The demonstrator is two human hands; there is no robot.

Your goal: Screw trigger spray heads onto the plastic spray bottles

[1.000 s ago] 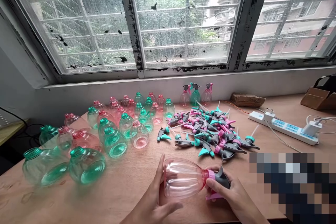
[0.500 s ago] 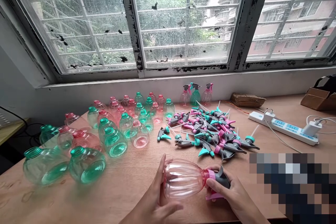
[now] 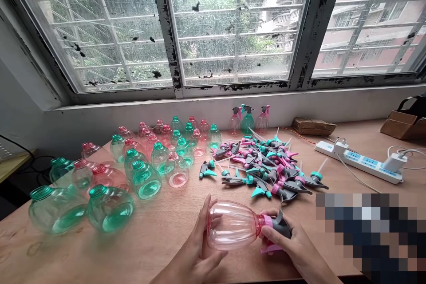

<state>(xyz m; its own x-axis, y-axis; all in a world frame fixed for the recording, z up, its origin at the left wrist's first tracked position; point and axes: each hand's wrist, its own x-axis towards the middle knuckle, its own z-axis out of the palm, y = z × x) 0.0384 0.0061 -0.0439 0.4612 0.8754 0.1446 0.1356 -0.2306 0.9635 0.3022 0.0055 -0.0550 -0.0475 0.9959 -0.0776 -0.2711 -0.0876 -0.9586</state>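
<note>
A clear pink spray bottle (image 3: 233, 225) lies sideways between my hands over the front of the table. My right hand (image 3: 293, 244) grips its grey and pink trigger head (image 3: 281, 224), thumb on the pink collar at the bottle's neck. At the other end, my left hand (image 3: 196, 248) cups the base. Its fingers show through the plastic on the far side, and the thumb lies along the near lower edge. Beyond my hands is a heap of loose trigger heads (image 3: 266, 159), grey with pink or teal parts and white tubes.
Several open green bottles (image 3: 111, 213) and pink bottles (image 3: 177, 173) stand on the left of the wooden table (image 3: 149, 253). Three bottles with heads, one a green spray bottle (image 3: 247, 122), stand by the wall. On the right are a power strip (image 3: 362, 161), a brown packet (image 3: 314, 127) and a cardboard box (image 3: 404, 120).
My left hand has closed in on the bottle's base, its thumb drawn nearer and its fingers now behind the plastic. The right hand has kept its grip and barely moved.
</note>
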